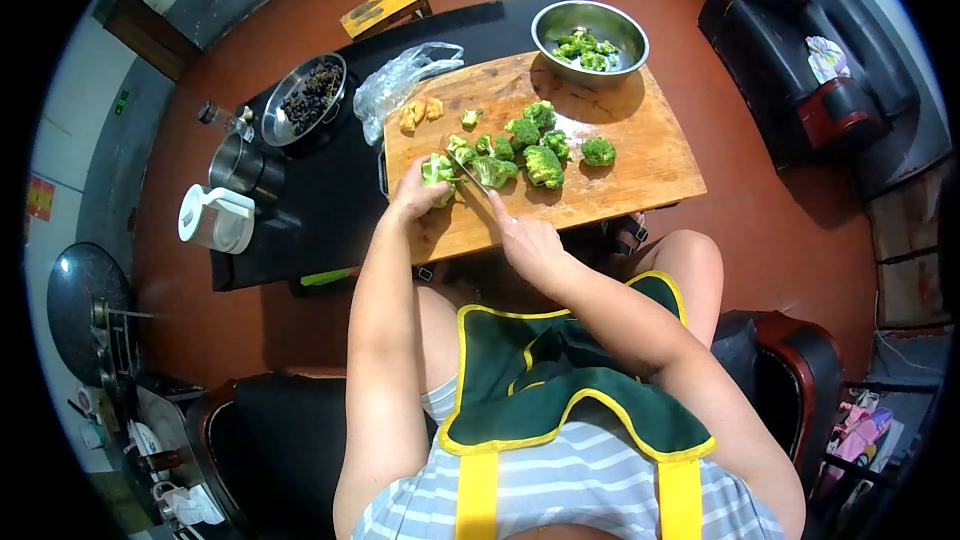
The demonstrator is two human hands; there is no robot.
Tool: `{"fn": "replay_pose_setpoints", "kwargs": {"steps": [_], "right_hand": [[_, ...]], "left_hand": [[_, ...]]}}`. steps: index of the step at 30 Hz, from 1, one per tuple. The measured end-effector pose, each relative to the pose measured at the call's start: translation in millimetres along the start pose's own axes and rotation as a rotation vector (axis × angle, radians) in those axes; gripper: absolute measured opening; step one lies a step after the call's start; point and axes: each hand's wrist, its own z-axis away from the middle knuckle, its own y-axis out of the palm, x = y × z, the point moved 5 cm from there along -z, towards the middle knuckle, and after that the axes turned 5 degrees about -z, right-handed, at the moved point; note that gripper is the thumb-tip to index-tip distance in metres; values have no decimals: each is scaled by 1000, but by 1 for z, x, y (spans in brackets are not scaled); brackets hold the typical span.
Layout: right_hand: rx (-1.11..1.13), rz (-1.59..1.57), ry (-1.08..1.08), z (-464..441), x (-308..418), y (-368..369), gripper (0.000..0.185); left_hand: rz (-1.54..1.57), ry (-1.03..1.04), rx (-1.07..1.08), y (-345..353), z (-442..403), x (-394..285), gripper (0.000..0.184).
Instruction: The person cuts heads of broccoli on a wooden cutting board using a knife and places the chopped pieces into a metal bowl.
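Note:
My left hand [414,194] is closed around a broccoli stem piece [437,171] at the left front of the wooden cutting board [650,155]. Just right of it, my right hand [532,242] grips a knife [474,178], its blade slanting up and left against the broccoli. Several broccoli florets [543,167] lie across the middle of the board, and one floret [598,151] sits apart to their right. Yellowish ginger-like pieces [421,113] rest near the board's left edge. The knife handle is mostly hidden in my right hand.
A steel bowl [541,46] with cut broccoli stands at the board's far edge. On the black table [330,175] are a crumpled plastic bag [404,83], a dish of dark grapes [312,98], a metal pot [237,168] and a white-lidded pitcher [217,219]. A wooden stool [384,10] stands behind.

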Motion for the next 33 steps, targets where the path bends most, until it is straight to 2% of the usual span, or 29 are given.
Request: {"fn": "replay_pose_setpoints", "kwargs": {"steps": [6, 9, 10, 11, 13, 14, 15, 17, 19, 20, 24, 27, 30, 33], "right_hand": [[51, 0, 28, -17, -3, 5, 72], [27, -4, 22, -24, -8, 16, 72], [20, 2, 19, -23, -11, 15, 72], [26, 1, 26, -18, -15, 16, 72], [46, -4, 43, -4, -21, 7, 73], [59, -34, 39, 3, -25, 3, 74], [76, -24, 43, 9, -29, -1, 74], [110, -2, 47, 19, -37, -9, 75], [50, 78, 35, 22, -53, -13, 75], [18, 101, 19, 24, -60, -15, 73], [18, 195, 55, 21, -81, -33, 73], [-20, 209, 44, 15, -97, -32, 74], [-37, 155, 24, 11, -102, -35, 72], [-32, 181, 25, 14, -96, -39, 71]], "left_hand": [[-230, 36, 47, -4, 4, -25, 70], [-148, -12, 28, -6, 9, -21, 72], [-8, 19, 16, -7, 6, -13, 72], [-8, -63, -62, -14, 1, 3, 72], [-10, -232, -216, -41, 15, -7, 73], [38, -293, -202, -48, 16, -10, 74], [68, -271, -280, -49, 5, 9, 69], [-145, -245, -258, -48, -7, 20, 69], [-436, -229, -112, -42, -20, 26, 73], [-455, -268, -162, -42, -24, 30, 70], [-519, -147, -571, -43, -10, -32, 58], [-707, 225, -601, -29, -24, -74, 58], [-775, 208, -311, 1, -52, -91, 48], [-791, 97, -225, 19, -67, -86, 36]]}}
